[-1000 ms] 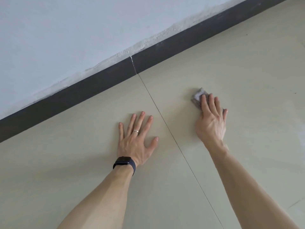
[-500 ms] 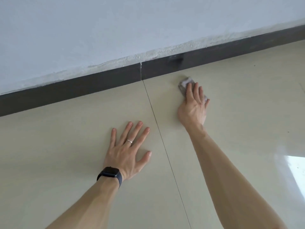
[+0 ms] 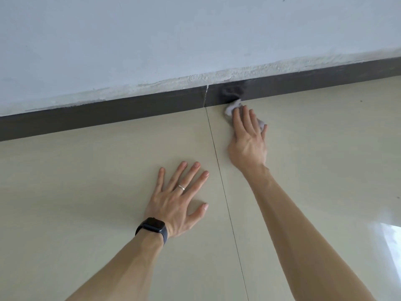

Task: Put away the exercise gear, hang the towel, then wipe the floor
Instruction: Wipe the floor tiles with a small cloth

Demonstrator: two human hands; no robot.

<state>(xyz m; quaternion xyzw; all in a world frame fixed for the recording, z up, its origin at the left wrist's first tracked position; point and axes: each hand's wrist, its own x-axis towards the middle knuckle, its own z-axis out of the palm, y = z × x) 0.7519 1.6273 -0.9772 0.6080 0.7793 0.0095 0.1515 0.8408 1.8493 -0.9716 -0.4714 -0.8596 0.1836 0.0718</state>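
Cloth (image 3: 231, 107) under the flat-fingered right hand (image 3: 247, 144) may bunch against the baseboard (image 3: 130, 111) and slip out; the splayed, empty left hand (image 3: 175, 203) could skid on glossy floor (image 3: 86, 192).

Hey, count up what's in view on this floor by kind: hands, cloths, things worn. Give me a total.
Bare hands: 2, the left hand and the right hand
Small grey wiping cloth: 1
Black smartwatch on the left wrist: 1
Silver ring: 1
Total: 5

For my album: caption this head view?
Right hand presses cloth to floor by baseboard; left hand rests flat.
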